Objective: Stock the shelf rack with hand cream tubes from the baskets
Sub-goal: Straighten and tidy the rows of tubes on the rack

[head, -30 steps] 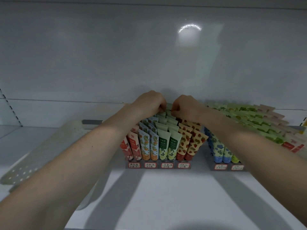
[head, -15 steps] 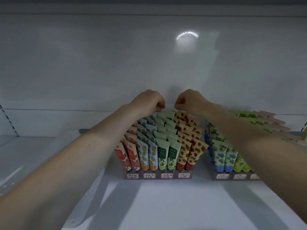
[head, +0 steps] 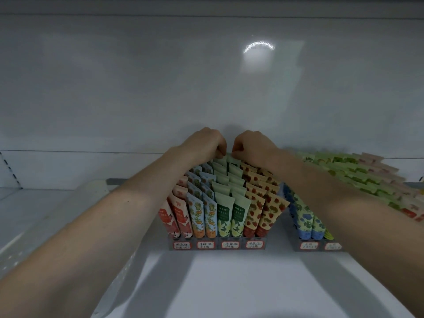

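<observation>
Head view: left hand [head: 203,143] and right hand [head: 253,144] pinch top edges of rearmost green tubes [head: 220,162] near the back wall [head: 160,88].

Left hand [head: 204,143] and right hand [head: 254,145], fingers curled, pinch tops of rearmost green tubes [head: 222,161] in shelf rack [head: 218,245] on white shelf [head: 229,285].

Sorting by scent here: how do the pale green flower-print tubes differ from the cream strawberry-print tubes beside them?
The pale green flower-print tubes carry dark green panels and yellow flowers; cream strawberry-print tubes show red berries. Green ones stand nearly upright; strawberry ones lean right. The left hand and right hand pinch rear green tubes, not strawberry ones. Both fill two columns of one rack.
</observation>
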